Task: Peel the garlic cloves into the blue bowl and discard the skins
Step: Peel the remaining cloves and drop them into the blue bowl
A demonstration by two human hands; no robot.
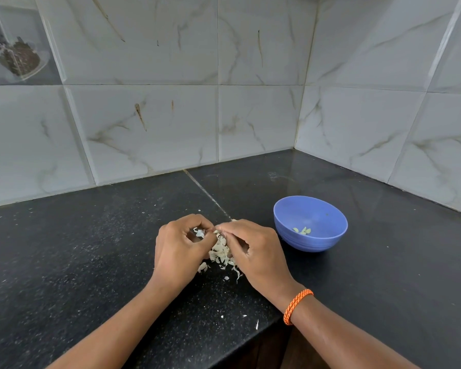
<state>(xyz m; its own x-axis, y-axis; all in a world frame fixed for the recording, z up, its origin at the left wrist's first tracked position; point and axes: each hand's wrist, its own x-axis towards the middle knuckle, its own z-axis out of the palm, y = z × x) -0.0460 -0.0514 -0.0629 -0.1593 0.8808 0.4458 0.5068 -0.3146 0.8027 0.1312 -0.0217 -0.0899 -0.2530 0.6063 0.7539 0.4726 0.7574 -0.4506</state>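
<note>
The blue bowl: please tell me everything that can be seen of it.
The blue bowl is round and deep, of a matte material that looks like plastic, with faint ridges around its lower outside wall. It stands upright on the black counter, to the right of the right hand, which does not touch it. Inside, at the bottom, lie a few pale peeled cloves; a tiny dark speck marks the inner wall. Nothing else touches the bowl.
</note>
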